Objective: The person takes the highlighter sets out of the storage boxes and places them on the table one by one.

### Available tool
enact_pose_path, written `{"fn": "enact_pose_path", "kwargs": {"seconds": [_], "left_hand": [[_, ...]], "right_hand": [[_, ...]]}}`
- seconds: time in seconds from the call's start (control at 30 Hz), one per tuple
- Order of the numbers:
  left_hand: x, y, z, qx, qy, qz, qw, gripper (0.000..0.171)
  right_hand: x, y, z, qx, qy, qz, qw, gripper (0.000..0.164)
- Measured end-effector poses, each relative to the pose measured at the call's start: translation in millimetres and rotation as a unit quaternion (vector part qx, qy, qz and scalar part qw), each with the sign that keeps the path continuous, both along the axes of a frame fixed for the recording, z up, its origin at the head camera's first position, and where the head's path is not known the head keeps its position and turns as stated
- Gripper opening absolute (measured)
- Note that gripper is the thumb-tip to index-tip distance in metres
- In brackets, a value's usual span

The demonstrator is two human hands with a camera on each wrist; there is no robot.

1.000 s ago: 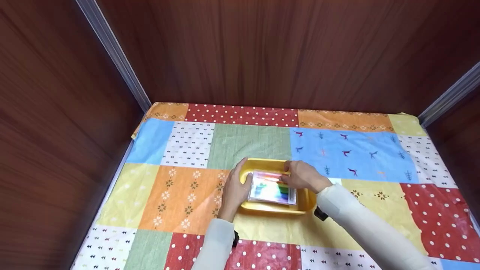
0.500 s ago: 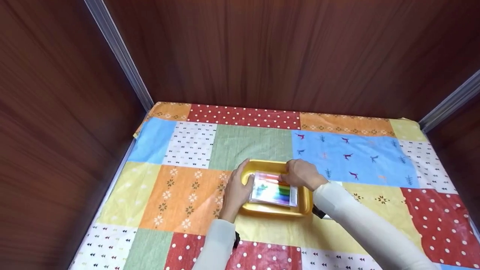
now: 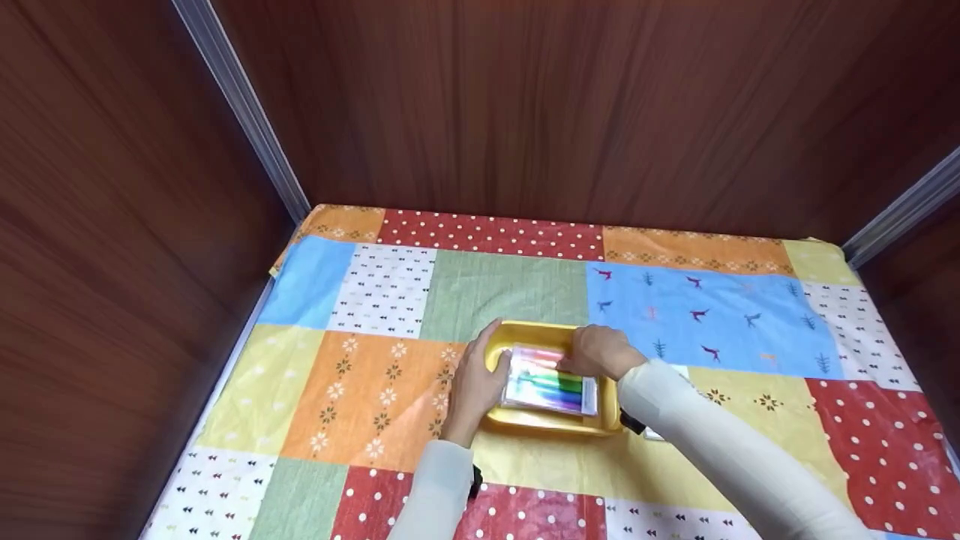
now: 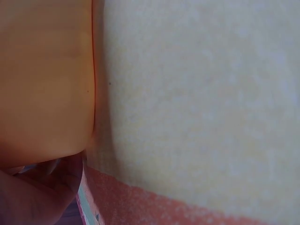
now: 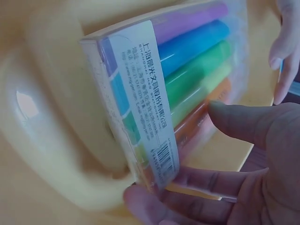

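A clear flat pack of colored markers (image 3: 551, 382) lies inside a yellow plastic tray (image 3: 540, 430). My left hand (image 3: 476, 382) grips the tray's left wall, thumb over the inside and fingers outside. In the left wrist view, fingers of this hand (image 4: 44, 192) show at the tray's outer corner. My right hand (image 3: 600, 351) reaches over the tray's far right corner and grips the pack. The right wrist view shows its thumb on the pack's (image 5: 197, 70) broad face and fingers around the lower edge, beside the printed barcode label. There the pack stands tilted against the tray floor.
A patchwork tablecloth (image 3: 379, 390) covers the table. Partly hidden under my right forearm lies a flat white item (image 3: 655, 435), just right of the tray. Dark wood panels (image 3: 480, 112) rise behind and at both sides.
My right forearm and wrist have shifted slightly left, uncovering an edge of the white item. The right hand has dipped a little at the pack; the left hand keeps its grip.
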State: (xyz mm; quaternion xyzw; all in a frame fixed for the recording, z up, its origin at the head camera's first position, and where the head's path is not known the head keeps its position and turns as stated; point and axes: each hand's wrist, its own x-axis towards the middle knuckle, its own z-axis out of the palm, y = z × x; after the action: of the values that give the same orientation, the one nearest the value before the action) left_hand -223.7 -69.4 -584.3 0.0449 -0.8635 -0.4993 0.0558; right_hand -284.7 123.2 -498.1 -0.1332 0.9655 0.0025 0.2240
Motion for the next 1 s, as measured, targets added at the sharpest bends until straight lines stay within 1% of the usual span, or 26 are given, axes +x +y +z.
{"fn": "enact_pose_path", "kwargs": {"seconds": [0.1,0.17,0.3,0.5,0.63,0.73,0.9,1.0], "left_hand": [[0.1,0.7,0.5,-0.003,0.008,0.003,1.0,0.056],[0.1,1.2,0.6,-0.004,0.006,0.005,1.0,0.056],[-0.3,1.2,0.1,-0.005,0.003,0.005,1.0,0.056],[-1.4,1.0,-0.8,-0.003,0.002,0.007,1.0,0.056],[-1.3,0.7,-0.9,-0.003,0.0,0.006,1.0,0.056],[-0.5,0.5,-0.6,0.0,-0.003,0.006,1.0,0.056],[-0.4,0.0,-0.6,0.004,-0.004,0.005,1.0,0.056],[-0.6,0.1,-0.6,0.002,-0.007,0.002,1.0,0.056]], "right_hand": [[-0.4,1.3,0.5,0.011,-0.015,0.001,1.0,0.048],[-0.7,2.2,1.5,0.009,-0.03,0.003,1.0,0.048],[-1.8,5.4,0.4,-0.013,-0.045,0.006,0.999,0.047],[-3.0,10.4,-3.9,-0.04,-0.032,0.007,0.999,0.045],[-2.1,12.1,-4.9,-0.042,-0.029,0.005,0.999,0.045],[-2.1,13.2,-4.9,-0.041,-0.03,0.005,0.999,0.047],[-2.8,16.2,-3.6,-0.057,-0.034,-0.009,0.998,0.045],[-2.2,18.0,-2.4,-0.065,-0.031,-0.009,0.997,0.044]]}}
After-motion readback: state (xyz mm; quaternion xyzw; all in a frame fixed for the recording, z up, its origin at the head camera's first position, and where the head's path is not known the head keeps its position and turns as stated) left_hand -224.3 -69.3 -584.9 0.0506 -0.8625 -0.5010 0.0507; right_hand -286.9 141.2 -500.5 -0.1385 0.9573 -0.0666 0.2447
